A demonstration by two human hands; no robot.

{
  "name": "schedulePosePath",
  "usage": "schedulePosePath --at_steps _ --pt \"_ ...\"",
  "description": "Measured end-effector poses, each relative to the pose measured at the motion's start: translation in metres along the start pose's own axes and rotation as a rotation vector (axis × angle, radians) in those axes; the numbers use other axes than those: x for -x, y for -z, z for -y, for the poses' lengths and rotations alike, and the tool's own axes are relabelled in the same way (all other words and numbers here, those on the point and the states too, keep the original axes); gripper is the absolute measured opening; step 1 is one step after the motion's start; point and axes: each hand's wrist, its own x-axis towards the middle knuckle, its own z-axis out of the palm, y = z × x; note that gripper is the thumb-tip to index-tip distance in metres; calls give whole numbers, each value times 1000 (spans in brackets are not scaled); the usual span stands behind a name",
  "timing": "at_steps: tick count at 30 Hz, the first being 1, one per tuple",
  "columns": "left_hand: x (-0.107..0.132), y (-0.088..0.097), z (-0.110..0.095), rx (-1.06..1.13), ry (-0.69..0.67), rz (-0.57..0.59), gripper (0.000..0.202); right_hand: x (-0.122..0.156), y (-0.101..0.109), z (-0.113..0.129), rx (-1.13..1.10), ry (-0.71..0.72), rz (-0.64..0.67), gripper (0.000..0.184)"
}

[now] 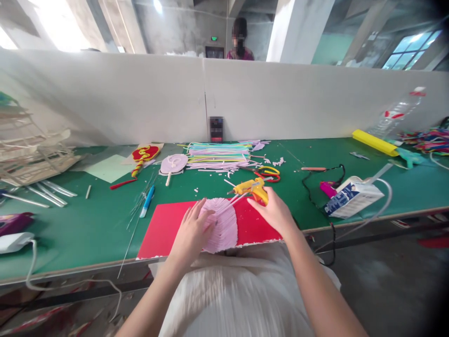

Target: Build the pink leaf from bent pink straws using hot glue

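Observation:
My left hand [193, 224] lies with its fingers spread over the left side of a round pale-pink piece [224, 229] made of fuzzy strips laid side by side. The piece rests on a red board [161, 224] at the table's front edge. My right hand [277, 215] has thumb and forefinger around the handle of a yellow glue gun [247, 186], whose nozzle points left just beyond the board. Pale strips [235, 201] stick out from the pink piece toward the glue gun. The other right fingers are partly hidden.
Behind lie scissors [269, 174], pastel pipe cleaners [217, 157], a pink fan-shaped piece [174, 164] and a red one [145, 153]. A blue pen [147, 201] lies left. A white box [352, 196] with cables stands right. Beyond the partition [140, 93] is a person [240, 42].

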Motion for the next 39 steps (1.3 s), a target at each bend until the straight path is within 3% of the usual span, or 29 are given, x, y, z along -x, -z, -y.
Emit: schedulePosePath --at_steps 4,8,19,28,39 --pt "-16 -5 0 89 60 -36 14 11 -25 16 -39 -115 -77 50" --pt "-21 -10 1 132 82 -54 11 15 -36 23 -62 -228 -132 49" --pt "-27 -13 1 98 -93 -59 7 19 -29 33 -166 -225 -246 57" --pt "-34 -9 2 107 -185 -7 12 20 -20 37 -264 -269 -156 55" --pt "-34 -10 3 173 -135 -1 10 21 -30 30 -211 -318 -84 48"
